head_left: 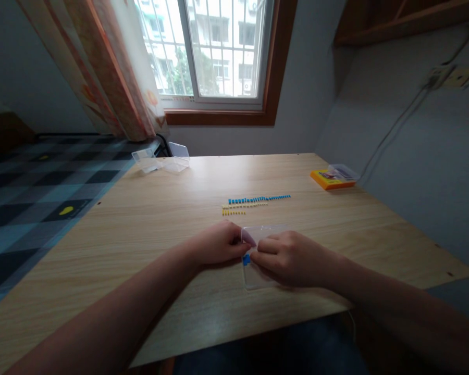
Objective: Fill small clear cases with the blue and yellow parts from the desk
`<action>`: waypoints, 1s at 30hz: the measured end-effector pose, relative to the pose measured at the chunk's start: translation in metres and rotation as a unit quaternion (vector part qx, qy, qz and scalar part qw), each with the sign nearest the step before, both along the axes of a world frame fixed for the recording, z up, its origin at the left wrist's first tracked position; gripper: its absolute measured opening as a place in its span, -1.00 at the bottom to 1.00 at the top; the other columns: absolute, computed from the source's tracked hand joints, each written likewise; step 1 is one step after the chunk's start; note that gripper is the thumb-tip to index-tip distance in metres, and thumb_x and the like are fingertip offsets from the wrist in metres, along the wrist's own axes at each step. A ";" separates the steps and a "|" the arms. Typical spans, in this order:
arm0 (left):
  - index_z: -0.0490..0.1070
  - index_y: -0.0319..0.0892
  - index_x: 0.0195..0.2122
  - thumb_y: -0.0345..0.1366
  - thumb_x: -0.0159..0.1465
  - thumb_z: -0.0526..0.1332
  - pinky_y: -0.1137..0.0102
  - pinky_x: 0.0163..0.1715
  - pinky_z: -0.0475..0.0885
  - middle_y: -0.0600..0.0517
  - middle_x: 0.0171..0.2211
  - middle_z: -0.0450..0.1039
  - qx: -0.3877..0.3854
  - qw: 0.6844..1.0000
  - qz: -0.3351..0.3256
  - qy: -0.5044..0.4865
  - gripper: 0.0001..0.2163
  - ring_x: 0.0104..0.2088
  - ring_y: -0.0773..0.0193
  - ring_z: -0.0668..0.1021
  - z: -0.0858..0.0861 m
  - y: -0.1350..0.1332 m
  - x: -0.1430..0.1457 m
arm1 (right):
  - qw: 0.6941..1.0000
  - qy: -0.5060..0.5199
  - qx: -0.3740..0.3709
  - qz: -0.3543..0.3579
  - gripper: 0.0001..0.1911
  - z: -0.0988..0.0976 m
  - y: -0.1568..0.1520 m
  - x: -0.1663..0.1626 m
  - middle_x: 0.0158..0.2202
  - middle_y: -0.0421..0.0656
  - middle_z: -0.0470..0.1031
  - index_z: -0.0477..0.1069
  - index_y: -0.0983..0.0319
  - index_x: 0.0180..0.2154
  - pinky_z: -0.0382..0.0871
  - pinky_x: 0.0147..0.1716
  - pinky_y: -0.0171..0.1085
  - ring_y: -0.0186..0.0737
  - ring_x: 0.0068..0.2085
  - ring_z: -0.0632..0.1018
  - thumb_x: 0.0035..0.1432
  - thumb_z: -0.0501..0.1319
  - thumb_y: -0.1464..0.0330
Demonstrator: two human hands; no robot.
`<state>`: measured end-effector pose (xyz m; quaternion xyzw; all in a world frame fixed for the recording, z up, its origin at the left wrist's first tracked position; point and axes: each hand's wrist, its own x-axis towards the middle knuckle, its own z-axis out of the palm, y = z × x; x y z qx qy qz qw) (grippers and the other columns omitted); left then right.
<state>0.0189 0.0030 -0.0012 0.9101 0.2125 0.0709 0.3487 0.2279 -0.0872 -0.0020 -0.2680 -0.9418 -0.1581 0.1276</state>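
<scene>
Left hand (219, 245) and right hand (285, 256) are positioned close together at the clear plastic case (255, 281), which lies near the front edge of the counter (191, 203). With the left hand, I touch the left side of the case, fingers and thumb drawn narrow; I cannot tell whether a small part sits between them. With the right hand, I extend over the case from the right, fingers curled inward; whether they pinch anything is hidden. Blue material (246, 259) shows at the left side of the case, just beside my right fingertips. Beyond the case, small parts are arranged in three rows: the blue row (258, 199), farthest and longest; the pale row (247, 206), in the middle; and the yellow row (230, 213), nearest and shortest. An orange box (328, 182) is located at the far right, with a clear container (344, 172) at its rear. Open clear boxes (179, 160) stand at the far left corner, near the bed (58, 177) with its checked cover.
</scene>
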 end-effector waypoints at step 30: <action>0.39 -0.20 -0.44 -0.15 0.16 0.29 0.40 -0.51 0.08 0.16 -0.55 0.20 -0.109 0.994 -0.016 0.006 -0.79 -0.51 0.36 0.24 -0.007 0.011 -0.014 | 0.951 0.077 -0.222 -0.202 -0.88 0.022 0.182 -0.032 -0.29 -0.10 0.65 0.71 0.22 -0.26 0.29 -0.26 -0.36 -0.26 -0.27 0.56 0.15 0.38 0.40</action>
